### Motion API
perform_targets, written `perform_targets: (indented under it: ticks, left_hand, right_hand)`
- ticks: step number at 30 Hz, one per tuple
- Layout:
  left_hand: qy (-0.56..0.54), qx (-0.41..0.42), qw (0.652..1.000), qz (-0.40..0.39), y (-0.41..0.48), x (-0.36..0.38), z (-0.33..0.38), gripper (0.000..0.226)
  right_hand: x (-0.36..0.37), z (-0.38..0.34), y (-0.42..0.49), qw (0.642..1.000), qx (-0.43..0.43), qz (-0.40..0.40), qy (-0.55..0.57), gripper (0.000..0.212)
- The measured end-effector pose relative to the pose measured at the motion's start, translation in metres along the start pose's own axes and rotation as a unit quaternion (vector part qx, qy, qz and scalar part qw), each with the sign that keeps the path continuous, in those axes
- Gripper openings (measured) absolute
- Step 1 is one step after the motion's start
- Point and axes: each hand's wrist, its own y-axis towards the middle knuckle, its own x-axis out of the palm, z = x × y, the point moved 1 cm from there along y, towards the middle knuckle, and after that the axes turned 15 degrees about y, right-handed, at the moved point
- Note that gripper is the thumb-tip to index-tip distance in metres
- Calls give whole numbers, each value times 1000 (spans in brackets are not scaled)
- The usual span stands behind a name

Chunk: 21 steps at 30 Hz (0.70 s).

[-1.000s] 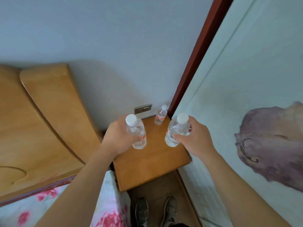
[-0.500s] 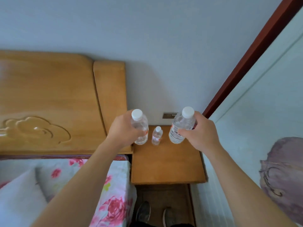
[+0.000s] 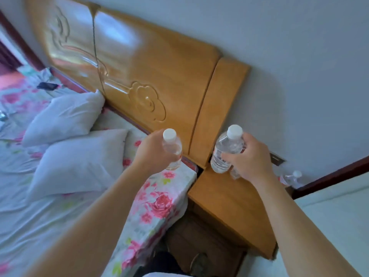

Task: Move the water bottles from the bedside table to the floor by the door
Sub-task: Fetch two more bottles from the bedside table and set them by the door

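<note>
Left hand [image 3: 155, 154]: curled round left bottle [image 3: 172, 148], upright, over the edge of the bed [image 3: 157, 198]
Right hand [image 3: 250, 159]: wrapped round right bottle [image 3: 224, 154], clear of the bedside table [image 3: 229, 206] below
Third bottle [image 3: 293, 176]: small, blurred, at the table's far corner; apparently uncollected
Progress: early, judging by this; two lifted, none set down; carry and third remaining
Hidden: floor by the door out of view; clear shape [image 3: 235, 173] under right palm unreadable

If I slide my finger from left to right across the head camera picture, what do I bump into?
dark flat object → white pillows → left hand → first water bottle, held by it → second water bottle → right hand, holding it → small bottle near the wall
</note>
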Motion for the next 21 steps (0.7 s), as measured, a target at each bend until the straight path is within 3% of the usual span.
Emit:
perform_targets:
  ticks: [4,10,17,21]
  left_hand:
    - [7,-27,997,74,-34,-35,-33,28]
    - [17,-87,984,155,-93,-81,-98,51]
    - [6,-161,967,198,-181,-132,-209,63]
    - [-19,-202,949,241,-238,-168,-261,58]
  right_hand:
    - [38,-35,-12,997,-30,-60,24,33]
    - [101,-91,-42,987,-86,-135,26,29]
    - [199,-148,-109,969,-125,-207,40,28]
    - [257,-180,-149,955,-160,-246,51,29]
